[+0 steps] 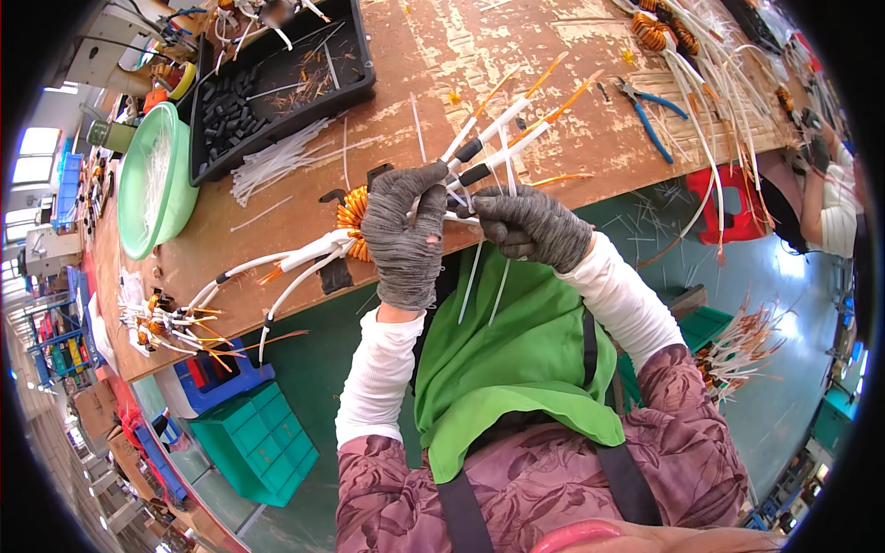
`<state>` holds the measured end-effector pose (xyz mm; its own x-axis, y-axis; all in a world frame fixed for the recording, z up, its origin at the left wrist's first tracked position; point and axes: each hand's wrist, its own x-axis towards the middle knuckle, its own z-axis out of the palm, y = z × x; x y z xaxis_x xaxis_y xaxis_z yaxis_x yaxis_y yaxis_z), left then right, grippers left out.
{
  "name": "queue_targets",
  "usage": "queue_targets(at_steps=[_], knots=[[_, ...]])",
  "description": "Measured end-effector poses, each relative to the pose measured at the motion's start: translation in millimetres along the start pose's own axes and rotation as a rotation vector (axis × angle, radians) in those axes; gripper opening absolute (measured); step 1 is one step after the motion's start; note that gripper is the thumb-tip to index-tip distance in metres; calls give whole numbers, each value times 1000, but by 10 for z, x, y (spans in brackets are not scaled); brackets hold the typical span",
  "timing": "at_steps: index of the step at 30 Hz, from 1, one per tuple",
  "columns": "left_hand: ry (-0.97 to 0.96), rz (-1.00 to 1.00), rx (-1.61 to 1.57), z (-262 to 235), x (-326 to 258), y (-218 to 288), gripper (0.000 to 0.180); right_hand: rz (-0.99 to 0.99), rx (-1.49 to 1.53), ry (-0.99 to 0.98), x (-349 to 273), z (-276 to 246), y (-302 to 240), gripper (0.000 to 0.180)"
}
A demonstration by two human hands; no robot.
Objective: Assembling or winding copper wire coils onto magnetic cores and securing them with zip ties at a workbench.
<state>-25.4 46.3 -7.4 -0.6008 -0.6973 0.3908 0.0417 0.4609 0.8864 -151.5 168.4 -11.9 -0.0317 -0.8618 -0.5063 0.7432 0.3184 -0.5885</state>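
My left hand (406, 235), in a grey glove, is closed around the white-sleeved leads of a copper-wound coil (352, 219). The coil sits just left of that hand, partly hidden by it. Black sleeve pieces (475, 172) show on the leads, whose orange ends (544, 78) fan out toward the far side. Close beside it, my right hand (535, 226), gloved alike, has its fingers pinched on a thin white cable tie (499, 290). Another white strip (471, 281) hangs down next to it. Where the ties cross the leads is partly hidden by my fingers.
Black tray (359, 83) with black sleeve pieces stands at the far left, beside a green basin (138, 207). White strips (277, 161) lie near it. Blue-handled cutters (653, 124) and more coils (653, 32) lie right. Another person's hand (816, 147) is at far right.
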Motion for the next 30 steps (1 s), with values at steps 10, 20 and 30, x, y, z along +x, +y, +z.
queue_targets(at_steps=[10, 20, 30], knots=[[-144, 222, 124, 44, -123, 8, 22, -110, -42, -40, -50, -51, 94, 23], [-87, 568, 570, 61, -82, 0, 29, -556, -414, 6, -38, 90, 209, 27], [-73, 249, 240, -38, 25, 68, 23, -234, -247, -87, -459, 86, 80, 29]])
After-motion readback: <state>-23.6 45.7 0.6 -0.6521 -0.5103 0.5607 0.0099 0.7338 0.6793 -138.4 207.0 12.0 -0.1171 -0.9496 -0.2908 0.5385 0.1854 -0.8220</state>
